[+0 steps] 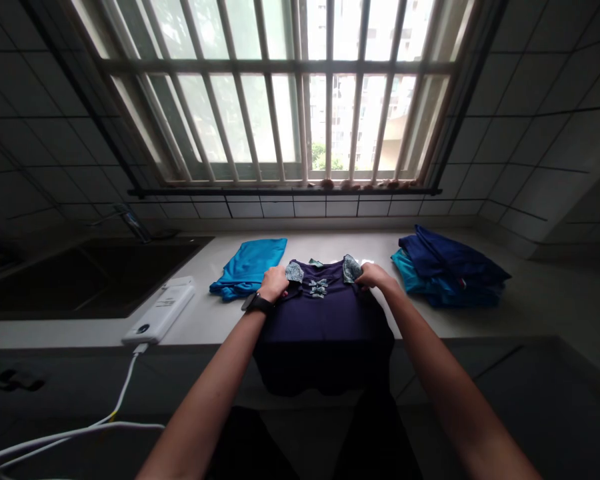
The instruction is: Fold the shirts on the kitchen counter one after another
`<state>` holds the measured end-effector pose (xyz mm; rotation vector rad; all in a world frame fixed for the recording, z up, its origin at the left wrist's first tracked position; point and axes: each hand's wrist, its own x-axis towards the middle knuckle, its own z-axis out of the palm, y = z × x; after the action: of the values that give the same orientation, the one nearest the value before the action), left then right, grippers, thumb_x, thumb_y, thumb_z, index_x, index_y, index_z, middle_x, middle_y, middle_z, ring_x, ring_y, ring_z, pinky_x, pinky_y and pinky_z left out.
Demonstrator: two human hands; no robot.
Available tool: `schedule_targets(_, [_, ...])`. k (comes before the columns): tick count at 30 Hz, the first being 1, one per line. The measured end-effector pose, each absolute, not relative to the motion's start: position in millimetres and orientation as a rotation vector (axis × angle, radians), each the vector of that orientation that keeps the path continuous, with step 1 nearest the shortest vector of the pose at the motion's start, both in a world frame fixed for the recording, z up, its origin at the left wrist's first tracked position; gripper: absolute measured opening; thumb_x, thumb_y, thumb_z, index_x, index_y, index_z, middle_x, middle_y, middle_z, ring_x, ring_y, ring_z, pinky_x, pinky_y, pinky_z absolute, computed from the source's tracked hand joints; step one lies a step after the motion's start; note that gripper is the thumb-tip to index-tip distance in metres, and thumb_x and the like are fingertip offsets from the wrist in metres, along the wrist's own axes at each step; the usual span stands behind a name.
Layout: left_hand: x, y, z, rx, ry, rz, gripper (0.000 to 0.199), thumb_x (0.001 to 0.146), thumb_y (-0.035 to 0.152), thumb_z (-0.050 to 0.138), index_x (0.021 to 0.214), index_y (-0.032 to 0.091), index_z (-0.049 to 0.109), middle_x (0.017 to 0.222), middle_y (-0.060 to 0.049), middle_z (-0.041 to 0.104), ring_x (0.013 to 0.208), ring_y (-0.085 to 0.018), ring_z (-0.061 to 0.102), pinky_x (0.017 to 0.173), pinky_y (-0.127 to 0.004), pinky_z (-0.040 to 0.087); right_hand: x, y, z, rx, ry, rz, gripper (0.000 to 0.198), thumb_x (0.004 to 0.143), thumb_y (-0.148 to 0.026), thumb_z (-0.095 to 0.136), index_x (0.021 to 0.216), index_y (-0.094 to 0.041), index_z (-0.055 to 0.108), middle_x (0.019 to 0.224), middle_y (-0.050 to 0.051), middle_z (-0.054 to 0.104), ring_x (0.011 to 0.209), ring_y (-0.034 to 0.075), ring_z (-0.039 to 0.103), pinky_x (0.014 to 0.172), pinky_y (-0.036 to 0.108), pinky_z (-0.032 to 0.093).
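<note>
A dark purple top [325, 320] with patterned sleeves and small bows at the chest lies spread on the counter, its lower part hanging over the front edge. My left hand [274, 283], with a black watch on the wrist, is closed on the top near its left patterned sleeve. On the other side, my right hand [373, 276] pinches the fabric by the right patterned sleeve. Just beyond my left hand rests a folded bright blue garment [250, 267]. To the right sits a pile of folded dark blue and turquoise clothes [450, 270].
A white power bank [161, 310] with a white cable [125, 387] lies at the counter's left front edge. Behind it is a dark sink [90, 273] with a faucet [133, 223]. A barred window [300, 67] is above the white counter [215, 327].
</note>
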<state>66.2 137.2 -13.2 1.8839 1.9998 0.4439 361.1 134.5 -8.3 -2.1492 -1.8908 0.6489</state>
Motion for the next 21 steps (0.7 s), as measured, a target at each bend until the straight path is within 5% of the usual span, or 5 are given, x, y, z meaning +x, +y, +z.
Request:
schedule_targets(7, [79,175,37,1.931,1.953,0.822,0.045,0.076,0.006,0.058,0.120,0.016,0.058,0.115,-0.014,0.075,0.109,-0.028,0.072,0.091,-0.031,0.055,341,167,21,-1.974,-1.708,0.481,0.045,0.088,-0.006,0.049,0.130,-0.014,0.060,0.090,0.008,0.079,0.083,0.020,0.075,0.074,0.024,0.053])
schedule_targets(10, [74,171,52,2.033,1.739,1.063,0.047,0.078,0.006,0.052,0.122,0.020,0.055,0.131,-0.010,0.069,0.120,-0.021,0.066,0.103,-0.029,0.050,346,162,30,-1.720,-1.578,0.325,0.029,0.084,-0.015,0.054,0.112,-0.018,0.061,0.106,0.009,0.076,0.098,0.022,0.069,0.081,0.024,0.052])
schedule_targets(13, [56,146,45,2.113,1.479,1.101,0.040,0.074,0.012,0.056,0.112,0.020,0.057,0.134,-0.009,0.068,0.120,-0.021,0.065,0.104,-0.030,0.050,362,136,22,-1.447,-1.615,0.483,0.011,0.078,-0.024,0.059,0.088,-0.021,0.056,0.098,0.005,0.074,0.093,0.022,0.066,0.080,0.026,0.051])
schedule_targets(16, [35,109,22,2.144,1.400,0.812,0.052,0.064,0.013,0.060,0.116,0.020,0.060,0.124,-0.008,0.071,0.114,-0.023,0.068,0.102,-0.032,0.053,378,97,2,-1.312,-1.770,0.754,0.012,0.075,-0.027,0.059,0.075,-0.023,0.049,0.101,0.007,0.075,0.097,0.024,0.067,0.085,0.030,0.051])
schedule_targets(21, [20,60,-8,2.293,1.252,0.399,0.060,0.063,0.011,0.053,0.118,0.026,0.073,0.142,-0.006,0.065,0.132,-0.022,0.062,0.113,-0.029,0.047,385,49,-33,-1.309,-1.964,0.794,0.010,0.074,-0.025,0.054,0.074,-0.025,0.044,0.127,0.012,0.070,0.115,0.025,0.064,0.100,0.035,0.048])
